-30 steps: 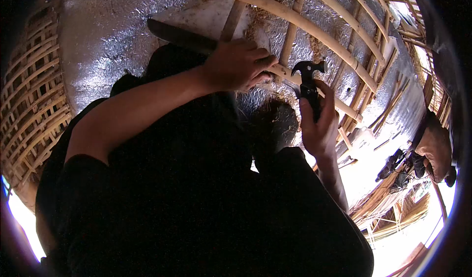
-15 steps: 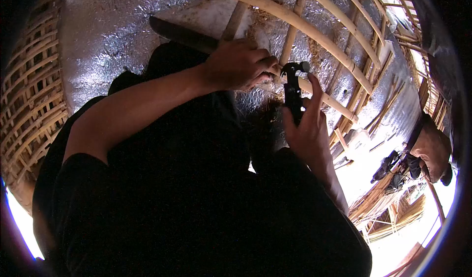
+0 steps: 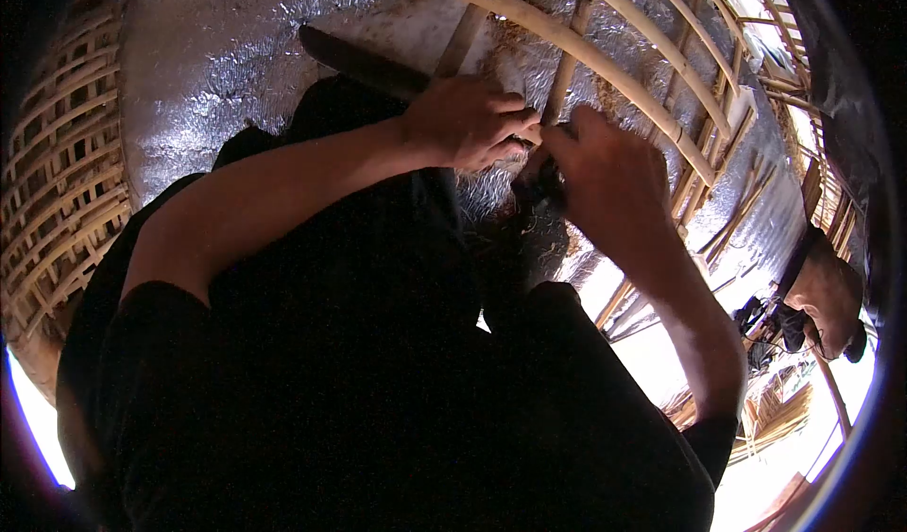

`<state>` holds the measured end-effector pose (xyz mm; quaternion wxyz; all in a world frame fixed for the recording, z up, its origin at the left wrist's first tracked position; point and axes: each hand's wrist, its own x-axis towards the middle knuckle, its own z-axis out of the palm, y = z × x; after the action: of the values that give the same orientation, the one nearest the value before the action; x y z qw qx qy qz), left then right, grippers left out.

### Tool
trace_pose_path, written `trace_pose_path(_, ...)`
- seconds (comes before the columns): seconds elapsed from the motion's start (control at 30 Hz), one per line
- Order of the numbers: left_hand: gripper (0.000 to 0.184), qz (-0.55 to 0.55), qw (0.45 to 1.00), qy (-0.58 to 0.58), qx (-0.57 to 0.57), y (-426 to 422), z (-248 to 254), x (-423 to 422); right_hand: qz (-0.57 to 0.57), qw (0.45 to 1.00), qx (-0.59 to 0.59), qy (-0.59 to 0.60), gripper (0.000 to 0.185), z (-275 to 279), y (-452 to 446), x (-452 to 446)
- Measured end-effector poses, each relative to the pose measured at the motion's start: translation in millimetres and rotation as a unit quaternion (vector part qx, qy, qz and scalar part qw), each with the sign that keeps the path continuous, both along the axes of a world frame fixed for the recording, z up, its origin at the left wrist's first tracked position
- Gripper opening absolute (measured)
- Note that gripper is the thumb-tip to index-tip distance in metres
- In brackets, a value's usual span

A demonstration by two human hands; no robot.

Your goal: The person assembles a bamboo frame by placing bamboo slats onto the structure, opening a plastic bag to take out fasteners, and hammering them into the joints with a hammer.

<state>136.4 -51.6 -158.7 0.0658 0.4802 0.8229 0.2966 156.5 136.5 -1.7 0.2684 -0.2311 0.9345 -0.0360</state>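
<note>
My left hand (image 3: 468, 124) is closed around the end of a thin bamboo pole (image 3: 532, 134), whose pale tip shows by the fingertips. My right hand (image 3: 609, 173) meets it there, fingers curled and thumb close to the tip. Beneath my right palm is a black hammer-like tool (image 3: 540, 185), mostly hidden and dark, so its exact kind is unclear. Behind my left wrist lies a long dark blade-shaped piece (image 3: 364, 64); its other end is out of sight.
Curved bamboo poles (image 3: 590, 55) cross narrow slats above my hands. Shiny foil sheeting (image 3: 203, 78) lies beyond. A woven bamboo lattice (image 3: 66, 168) stands at left. At right are part of another person (image 3: 829, 291) with black gear and a bundle of straw (image 3: 779, 419).
My right hand has turned over and moved up to the bamboo beside my left hand. The black tool, upright and plain to see before, is now mostly covered. My left hand keeps its grip.
</note>
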Motion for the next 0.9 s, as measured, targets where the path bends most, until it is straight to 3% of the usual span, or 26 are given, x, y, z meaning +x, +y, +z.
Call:
trace_pose_path(0.03, 0.042, 0.002, 1.0, 0.011, 0.008, -1.4, -0.2, -0.4, 0.032, 0.99, -0.086, 0.102, 0.009, -17.9, 6.2, -6.7)
trace_pose_path(0.2, 0.041, -0.003, 1.0, 0.021, 0.001, -3.8, 3.1, -1.9, -0.114, 0.936, -0.33, -0.033, 0.023, -36.0, 21.9, -22.5)
trace_pose_path(0.27, 0.041, 0.015, 0.999, 0.037, 0.029, -1.8, -2.6, 0.4, -0.082, 0.935, -0.342, -0.039, 0.023, -23.9, 27.2, -14.2)
trace_pose_path(0.3, 0.042, 0.012, 0.999, 0.031, 0.025, -1.4, -5.9, 1.6, -0.085, 0.91, -0.406, -0.011, 0.027, -28.6, 29.0, -5.4)
trace_pose_path(0.4, 0.046, 0.006, 0.999, 0.023, 0.022, 1.2, -13.7, 1.1, -0.106, 0.91, -0.398, 0.036, 0.03, -9.5, 39.2, 10.4)
trace_pose_path(0.47, 0.047, 0.003, 0.999, 0.023, 0.023, 0.3, -9.9, 0.8, -0.212, 0.908, -0.36, -0.009, 0.029, -2.9, 48.6, 17.5)
trace_pose_path(0.53, 0.044, 0.0, 1.0, -0.009, -0.011, 0.4, -6.8, 0.8, -0.234, 0.933, -0.272, -0.011, 0.028, -2.5, 51.5, 12.7)
trace_pose_path(0.73, 0.048, 0.007, 0.999, 0.033, 0.023, -0.6, -5.9, -1.7, -0.195, 0.933, -0.29, 0.085, 0.031, -18.3, 40.2, 5.6)
trace_pose_path(0.9, 0.047, 0.015, 1.0, 0.019, 0.015, -1.0, -3.3, 0.6, -0.168, 0.952, -0.249, 0.055, 0.026, -10.8, 37.3, 2.9)
